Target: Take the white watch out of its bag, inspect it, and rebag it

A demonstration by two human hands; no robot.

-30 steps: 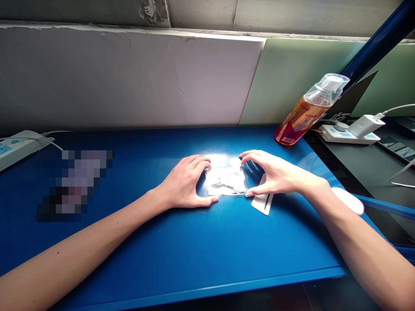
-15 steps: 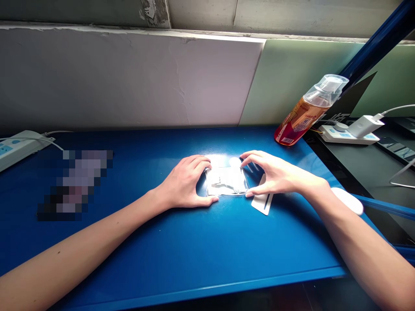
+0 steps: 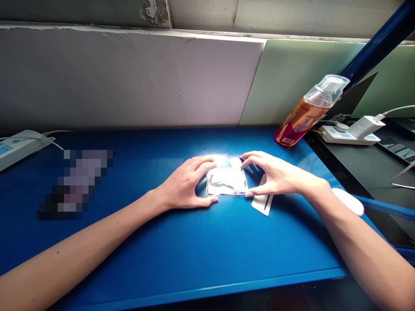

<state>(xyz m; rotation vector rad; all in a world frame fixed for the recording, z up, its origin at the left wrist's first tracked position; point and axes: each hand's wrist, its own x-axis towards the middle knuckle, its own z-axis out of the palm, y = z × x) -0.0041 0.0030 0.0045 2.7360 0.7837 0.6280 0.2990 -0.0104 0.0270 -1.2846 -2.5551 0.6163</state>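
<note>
Grip pinched on clear pouch ends, left hand, right hand, long axis left-right

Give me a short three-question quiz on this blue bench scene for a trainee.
1. True or false: the left hand and the right hand both touch the clear pouch.
2. Where is the orange bottle on the blue table? A: far right corner; B: far left corner; C: between the hands.
3. Fill in: the white strip lies partly under the ___ hand.
Key: 1 true; 2 A; 3 right.
</note>
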